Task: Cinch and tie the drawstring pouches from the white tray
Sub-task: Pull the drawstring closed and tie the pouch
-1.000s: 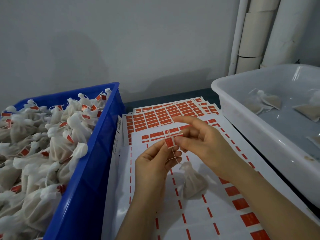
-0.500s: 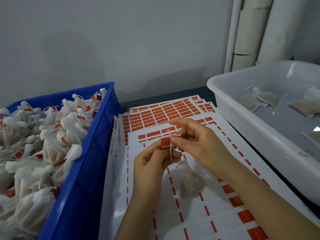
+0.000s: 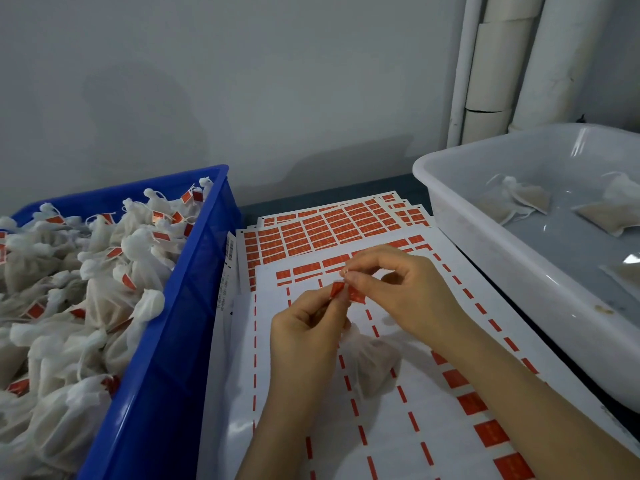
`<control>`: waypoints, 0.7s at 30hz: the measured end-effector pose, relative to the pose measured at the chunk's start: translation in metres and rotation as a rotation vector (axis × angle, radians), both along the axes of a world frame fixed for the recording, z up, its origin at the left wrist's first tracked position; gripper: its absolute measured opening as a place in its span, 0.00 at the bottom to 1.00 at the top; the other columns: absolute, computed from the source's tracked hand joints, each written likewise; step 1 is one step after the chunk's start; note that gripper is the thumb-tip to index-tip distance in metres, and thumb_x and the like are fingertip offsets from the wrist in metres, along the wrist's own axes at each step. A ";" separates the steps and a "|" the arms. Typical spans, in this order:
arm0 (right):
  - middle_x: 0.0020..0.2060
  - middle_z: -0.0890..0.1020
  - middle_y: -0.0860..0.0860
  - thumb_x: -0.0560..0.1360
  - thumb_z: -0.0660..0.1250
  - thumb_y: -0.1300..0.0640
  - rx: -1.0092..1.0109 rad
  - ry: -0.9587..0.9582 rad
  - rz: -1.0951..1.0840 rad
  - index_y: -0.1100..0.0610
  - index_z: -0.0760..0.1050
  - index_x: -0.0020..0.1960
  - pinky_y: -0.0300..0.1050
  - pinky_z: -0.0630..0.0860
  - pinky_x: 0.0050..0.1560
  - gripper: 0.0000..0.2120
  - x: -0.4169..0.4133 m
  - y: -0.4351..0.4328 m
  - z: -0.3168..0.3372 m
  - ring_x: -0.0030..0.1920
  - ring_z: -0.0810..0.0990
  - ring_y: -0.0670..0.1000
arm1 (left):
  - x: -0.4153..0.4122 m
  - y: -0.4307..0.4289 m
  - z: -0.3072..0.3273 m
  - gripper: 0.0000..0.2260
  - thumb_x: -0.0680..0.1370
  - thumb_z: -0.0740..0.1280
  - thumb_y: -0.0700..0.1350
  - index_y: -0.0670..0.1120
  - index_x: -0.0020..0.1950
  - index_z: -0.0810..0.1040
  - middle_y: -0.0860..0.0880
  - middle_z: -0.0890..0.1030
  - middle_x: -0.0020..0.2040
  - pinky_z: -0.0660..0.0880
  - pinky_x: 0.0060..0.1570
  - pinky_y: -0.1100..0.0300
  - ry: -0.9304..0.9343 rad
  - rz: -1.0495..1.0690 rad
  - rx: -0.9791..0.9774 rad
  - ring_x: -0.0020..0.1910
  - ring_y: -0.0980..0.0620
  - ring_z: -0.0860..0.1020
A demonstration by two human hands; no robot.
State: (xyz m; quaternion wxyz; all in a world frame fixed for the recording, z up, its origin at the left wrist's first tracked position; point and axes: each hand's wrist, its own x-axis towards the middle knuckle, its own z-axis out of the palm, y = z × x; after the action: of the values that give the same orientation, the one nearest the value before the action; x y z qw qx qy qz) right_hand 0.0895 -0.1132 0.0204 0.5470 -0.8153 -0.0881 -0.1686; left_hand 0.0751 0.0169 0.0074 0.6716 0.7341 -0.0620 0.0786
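Pouch [image 3: 372, 362] lies near-centre on the label sheets [image 3: 391, 441]. Your left hand [image 3: 304, 337] and right hand [image 3: 405, 292] both pinch the red tag [image 3: 337, 291] above it. Likely soft, light, limp; take it by the neck.

Pouch [image 3: 372, 365] top hides behind the left hand [image 3: 304, 337]; white tray [image 3: 485, 240] runs off the right edge, blue crate [image 3: 166, 358] off the left; print on the red label [image 3: 356, 295] unreadable

Dim, cool, even light, broad soft shadows on the wall [image 3: 145, 105], small glare streaks inside the white tray [image 3: 460, 220], detail slightly soft, pipes [image 3: 498, 64] leaning from wide-angle distortion.
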 end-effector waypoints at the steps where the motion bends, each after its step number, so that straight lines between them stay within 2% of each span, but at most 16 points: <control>1: 0.45 0.77 0.36 0.71 0.68 0.49 -0.005 -0.004 -0.012 0.38 0.73 0.41 0.27 0.70 0.43 0.07 0.000 0.000 0.000 0.47 0.77 0.40 | 0.000 0.000 0.000 0.05 0.72 0.67 0.49 0.60 0.40 0.80 0.60 0.82 0.34 0.72 0.31 0.75 0.006 0.002 -0.006 0.35 0.61 0.79; 7: 0.39 0.77 0.33 0.73 0.67 0.49 0.062 0.043 -0.040 0.40 0.72 0.40 0.24 0.72 0.37 0.06 -0.001 0.003 -0.005 0.42 0.78 0.39 | 0.001 -0.001 -0.001 0.09 0.74 0.69 0.45 0.61 0.39 0.79 0.64 0.82 0.35 0.73 0.30 0.76 0.027 0.053 -0.006 0.39 0.65 0.80; 9: 0.40 0.78 0.34 0.73 0.66 0.49 0.080 0.049 -0.031 0.41 0.72 0.41 0.23 0.72 0.38 0.04 -0.002 0.005 -0.006 0.43 0.79 0.38 | 0.001 -0.001 0.001 0.09 0.73 0.69 0.46 0.62 0.46 0.77 0.62 0.83 0.37 0.75 0.33 0.75 0.005 0.081 0.015 0.40 0.65 0.80; 11: 0.40 0.77 0.34 0.73 0.66 0.48 0.093 0.049 -0.031 0.41 0.72 0.41 0.21 0.71 0.38 0.04 -0.002 0.006 -0.006 0.43 0.78 0.37 | 0.003 -0.001 0.000 0.16 0.72 0.70 0.47 0.61 0.54 0.71 0.58 0.83 0.37 0.74 0.31 0.74 -0.010 0.141 -0.007 0.39 0.62 0.81; 13: 0.40 0.77 0.33 0.73 0.66 0.48 0.101 0.045 -0.033 0.41 0.72 0.41 0.21 0.70 0.38 0.04 -0.003 0.008 -0.005 0.42 0.78 0.35 | 0.005 0.000 0.000 0.14 0.71 0.71 0.47 0.56 0.52 0.70 0.56 0.83 0.35 0.73 0.29 0.73 -0.008 0.214 -0.047 0.35 0.59 0.81; 16: 0.40 0.76 0.32 0.73 0.66 0.49 0.106 0.030 -0.021 0.40 0.71 0.41 0.19 0.69 0.38 0.05 -0.004 0.010 -0.005 0.44 0.76 0.30 | 0.004 0.001 -0.001 0.10 0.70 0.72 0.47 0.53 0.44 0.71 0.57 0.81 0.35 0.74 0.30 0.73 -0.096 0.281 0.016 0.33 0.59 0.80; 19: 0.40 0.76 0.33 0.73 0.66 0.50 0.118 0.007 -0.018 0.41 0.72 0.41 0.19 0.68 0.38 0.05 -0.004 0.011 -0.005 0.44 0.74 0.27 | 0.001 0.002 -0.002 0.05 0.68 0.68 0.52 0.57 0.43 0.76 0.62 0.81 0.38 0.74 0.34 0.75 -0.181 0.261 0.089 0.38 0.60 0.80; 21: 0.39 0.77 0.33 0.73 0.66 0.51 0.119 -0.012 -0.017 0.41 0.72 0.41 0.20 0.69 0.38 0.05 -0.005 0.010 -0.004 0.45 0.74 0.28 | 0.000 0.001 -0.003 0.08 0.67 0.67 0.53 0.61 0.45 0.78 0.63 0.81 0.39 0.74 0.36 0.76 -0.197 0.248 0.103 0.41 0.61 0.80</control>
State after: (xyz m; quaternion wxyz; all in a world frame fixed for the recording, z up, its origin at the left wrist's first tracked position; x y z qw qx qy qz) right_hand 0.0849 -0.1028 0.0162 0.5925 -0.7810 -0.0744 -0.1829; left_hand 0.0747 0.0184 0.0048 0.6089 0.7584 -0.0402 0.2292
